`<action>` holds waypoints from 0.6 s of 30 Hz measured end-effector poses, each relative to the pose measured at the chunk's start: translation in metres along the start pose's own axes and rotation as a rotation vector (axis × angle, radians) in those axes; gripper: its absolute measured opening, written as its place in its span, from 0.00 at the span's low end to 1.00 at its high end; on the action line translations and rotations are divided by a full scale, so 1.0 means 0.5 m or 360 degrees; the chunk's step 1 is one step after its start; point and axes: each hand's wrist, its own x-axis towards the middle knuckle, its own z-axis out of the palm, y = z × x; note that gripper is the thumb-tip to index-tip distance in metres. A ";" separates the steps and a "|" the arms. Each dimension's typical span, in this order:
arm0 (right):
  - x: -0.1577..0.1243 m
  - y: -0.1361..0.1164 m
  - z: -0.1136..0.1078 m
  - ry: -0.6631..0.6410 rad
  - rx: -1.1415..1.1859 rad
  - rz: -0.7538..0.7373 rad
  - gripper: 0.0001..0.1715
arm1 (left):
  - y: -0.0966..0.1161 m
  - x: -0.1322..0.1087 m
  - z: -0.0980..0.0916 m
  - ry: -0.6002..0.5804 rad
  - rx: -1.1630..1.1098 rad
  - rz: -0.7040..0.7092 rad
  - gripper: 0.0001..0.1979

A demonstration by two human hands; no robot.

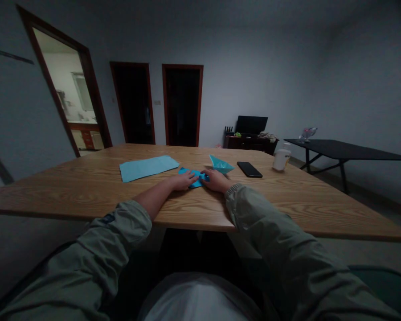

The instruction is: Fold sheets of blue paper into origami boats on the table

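We are pressing our left hand (pixel 183 181) and right hand (pixel 216 179) down, fingers curled, on folded blue paper (pixel 194 178), just beside a paper boat (pixel 221 165).

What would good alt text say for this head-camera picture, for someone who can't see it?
A person's left hand and right hand press on folded blue paper on a wooden table. Nearby lie a flat pale blue sheet, a folded paper boat, a black smartphone and a white bottle.
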 end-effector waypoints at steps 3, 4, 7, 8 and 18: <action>-0.003 -0.014 -0.009 -0.0081 -0.0170 0.0036 0.20 | 0.023 -0.006 0.004 -0.0137 0.0075 -0.0100 0.37; -0.004 -0.016 -0.013 -0.0086 -0.0179 0.0038 0.20 | 0.027 -0.007 0.004 -0.0163 0.0094 -0.0123 0.39; -0.010 -0.010 -0.023 -0.0106 -0.0136 0.0048 0.22 | 0.022 -0.010 -0.003 -0.0207 0.0102 -0.0021 0.34; -0.012 -0.007 -0.027 -0.0133 -0.0110 0.0057 0.23 | 0.017 -0.010 -0.006 -0.0190 0.0116 0.0026 0.30; -0.019 -0.055 -0.052 -0.0241 0.0187 -0.0312 0.19 | 0.000 -0.022 -0.026 0.0216 0.0497 -0.0071 0.21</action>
